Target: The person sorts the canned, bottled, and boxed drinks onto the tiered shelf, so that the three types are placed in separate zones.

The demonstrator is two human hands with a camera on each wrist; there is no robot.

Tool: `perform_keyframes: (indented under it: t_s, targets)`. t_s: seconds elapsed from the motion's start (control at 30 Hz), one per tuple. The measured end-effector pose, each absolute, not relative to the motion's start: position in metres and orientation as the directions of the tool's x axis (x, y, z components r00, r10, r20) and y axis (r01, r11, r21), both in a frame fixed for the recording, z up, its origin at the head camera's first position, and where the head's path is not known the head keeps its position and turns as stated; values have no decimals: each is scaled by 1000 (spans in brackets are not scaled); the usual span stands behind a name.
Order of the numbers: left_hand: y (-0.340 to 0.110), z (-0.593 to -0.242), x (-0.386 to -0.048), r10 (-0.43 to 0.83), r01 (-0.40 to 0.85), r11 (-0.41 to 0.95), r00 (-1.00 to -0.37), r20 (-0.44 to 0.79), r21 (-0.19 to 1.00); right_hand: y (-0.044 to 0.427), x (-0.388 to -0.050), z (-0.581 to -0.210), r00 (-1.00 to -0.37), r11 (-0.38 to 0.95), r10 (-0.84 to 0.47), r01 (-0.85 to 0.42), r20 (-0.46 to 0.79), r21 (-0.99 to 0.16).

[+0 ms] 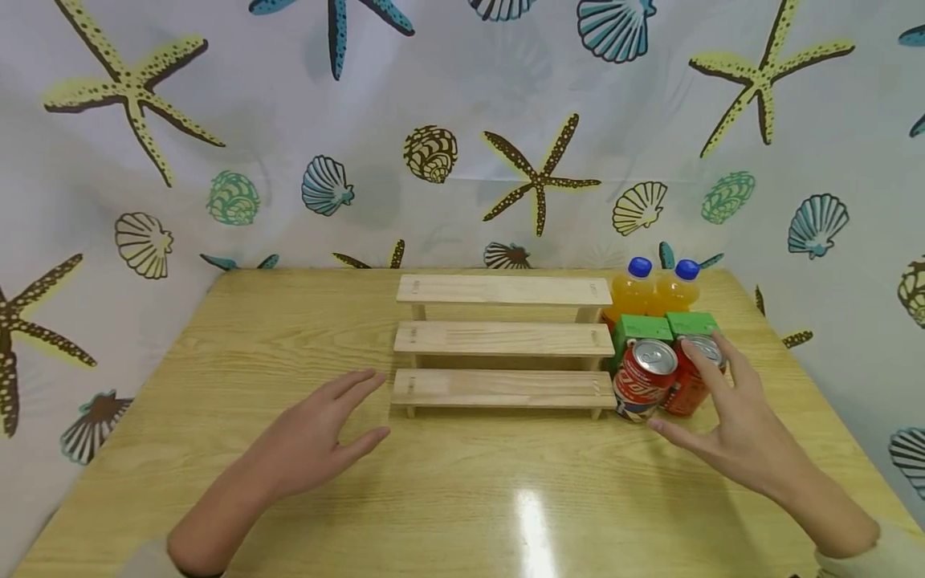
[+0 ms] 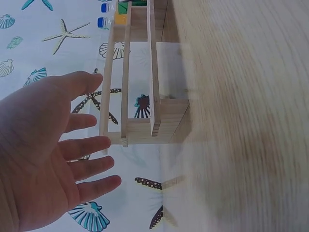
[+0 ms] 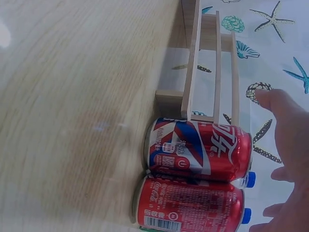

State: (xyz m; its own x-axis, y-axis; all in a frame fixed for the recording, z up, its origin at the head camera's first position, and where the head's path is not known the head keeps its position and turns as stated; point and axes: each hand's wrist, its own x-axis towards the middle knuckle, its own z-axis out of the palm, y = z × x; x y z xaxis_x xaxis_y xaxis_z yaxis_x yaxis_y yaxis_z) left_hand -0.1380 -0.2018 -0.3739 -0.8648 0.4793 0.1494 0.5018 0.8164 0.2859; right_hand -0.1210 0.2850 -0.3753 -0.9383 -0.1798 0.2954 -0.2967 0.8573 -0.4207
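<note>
My right hand [image 1: 744,425] is spread above the right-hand red soda can [image 1: 686,389], fingers near its top. In the right wrist view a gap shows between that hand [image 3: 292,159] and the cans. Beside it stands the left-hand red soda can [image 1: 645,381], by the right end of a three-step wooden rack [image 1: 503,388]. My left hand [image 1: 311,437] hovers to the left of the rack's lowest step, fingers extended and holding nothing. In the left wrist view its palm [image 2: 38,150] faces the camera.
Behind the cans stand two green boxes [image 1: 639,327]. Two orange drink bottles [image 1: 632,291] with blue caps are at the back. A patterned cloth [image 1: 376,104] with shells and starfish hangs behind the wooden table [image 1: 303,321].
</note>
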Motion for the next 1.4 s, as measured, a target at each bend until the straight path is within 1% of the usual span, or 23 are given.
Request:
perform_keyframes:
  t_s: [0.2, 0.37, 0.5, 0.67, 0.77, 0.87, 0.97, 1.23, 1.4]
  targets:
    - [-202, -379, -138, 448, 470, 795, -881, 150, 384, 288, -126, -383, -941, 846, -125, -266, 314, -461]
    - [-199, -391, -146, 443, 475, 747, -877, 184, 465, 292, -128, -387, -940, 830, -94, -257, 329, -495]
    - [-195, -398, -152, 431, 455, 710, -884, 180, 538, 293, -130, -391, -932, 822, -79, -262, 354, -505]
    - [-190, -406, -157, 410, 389, 654, -903, 128, 649, 294, -132, -398, -923, 819, -63, -266, 381, -508]
    - [-189, -411, -158, 395, 347, 604, -912, 109, 718, 294, -132, -401, -926, 802, -35, -251, 376, -542]
    - [-189, -416, -159, 364, 315, 569, -925, 110, 760, 292, -132, -402, -930, 771, 1, -234, 368, -592]
    - [-189, -421, -160, 337, 292, 551, -935, 112, 782, 291, -132, -405, -927, 755, 38, -218, 374, -618]
    - [-181, -425, -163, 268, 264, 568, -955, 128, 780, 297, -138, -412, -921, 723, 121, -174, 370, -669]
    - [-180, -432, -163, 229, 258, 554, -961, 153, 792, 297, -139, -417, -915, 710, 166, -148, 368, -688]
